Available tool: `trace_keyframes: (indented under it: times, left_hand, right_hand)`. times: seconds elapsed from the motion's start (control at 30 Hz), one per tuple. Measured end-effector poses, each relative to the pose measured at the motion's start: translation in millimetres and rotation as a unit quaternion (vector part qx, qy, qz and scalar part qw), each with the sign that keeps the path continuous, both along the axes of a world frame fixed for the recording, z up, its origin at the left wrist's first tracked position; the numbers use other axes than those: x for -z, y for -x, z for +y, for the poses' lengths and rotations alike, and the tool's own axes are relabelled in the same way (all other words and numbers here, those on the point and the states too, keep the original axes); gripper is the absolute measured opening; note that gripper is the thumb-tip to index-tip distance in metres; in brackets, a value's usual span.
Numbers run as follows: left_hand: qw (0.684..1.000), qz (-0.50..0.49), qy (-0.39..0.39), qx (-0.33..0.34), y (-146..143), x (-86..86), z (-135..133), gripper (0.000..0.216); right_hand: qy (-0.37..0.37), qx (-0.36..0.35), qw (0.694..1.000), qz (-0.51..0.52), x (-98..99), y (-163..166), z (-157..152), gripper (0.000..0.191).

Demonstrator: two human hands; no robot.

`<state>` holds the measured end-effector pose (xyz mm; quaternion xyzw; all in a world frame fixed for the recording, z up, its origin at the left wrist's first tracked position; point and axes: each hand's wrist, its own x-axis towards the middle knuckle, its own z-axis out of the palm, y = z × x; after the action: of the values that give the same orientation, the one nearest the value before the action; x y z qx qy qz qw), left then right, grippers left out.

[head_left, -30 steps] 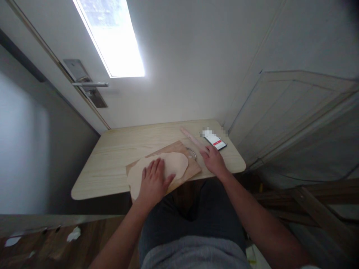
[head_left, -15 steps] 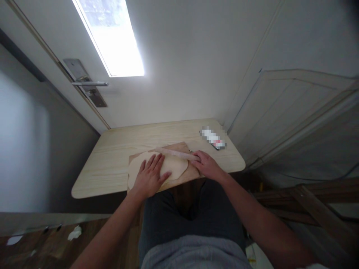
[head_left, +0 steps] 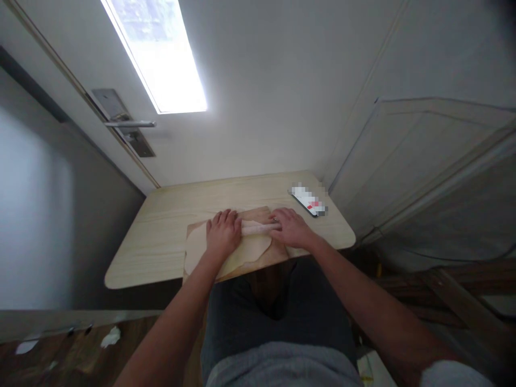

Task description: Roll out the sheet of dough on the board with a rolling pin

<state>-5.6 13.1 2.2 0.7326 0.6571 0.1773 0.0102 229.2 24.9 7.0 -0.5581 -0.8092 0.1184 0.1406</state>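
Note:
A pale rolling pin lies across a thin, flattened sheet of dough. Under the dough is a wooden board, which sticks out a little past the table's near edge. My left hand covers the pin's left end, its fingers bent over it. At the other end, my right hand grips the pin with curled fingers. Both palms hide the pin's ends and part of the dough.
The board rests on a light wood table against a white door with a metal handle. A phone, partly blurred out, lies at the table's right. Crumpled white paper is on the floor at lower left.
My left hand has moved from lying flat on the dough up onto the pin's left end. The pin has turned from slanted to nearly level, with my right hand still holding its right end.

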Motion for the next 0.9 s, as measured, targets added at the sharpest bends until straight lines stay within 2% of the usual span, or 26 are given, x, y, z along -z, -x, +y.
trace_keyframes:
  times: [0.07,0.23,0.47,0.6,0.9]
  left_hand:
    - [1.0,0.025,0.009,-0.006,-2,1.9,0,0.047]
    - [0.999,0.04,0.016,0.006,2,2.1,9,0.049]
    - [0.995,0.086,0.035,0.02,4,1.3,25,0.047]
    - [0.996,0.08,0.044,0.007,4,-1.2,31,0.047]
    - [0.991,0.101,0.086,0.005,4,-7.6,48,0.042]
  right_hand:
    - [-0.021,0.025,0.999,-0.019,-0.8,10,3,0.046]
    - [-0.062,0.087,0.992,-0.061,0.0,26,17,0.046]
    - [-0.048,0.08,0.993,-0.079,0.7,28,38,0.043]
    - [-0.033,0.083,0.993,-0.079,-1.0,30,50,0.042]
    - [-0.004,0.085,0.993,-0.08,-2.8,35,77,0.051]
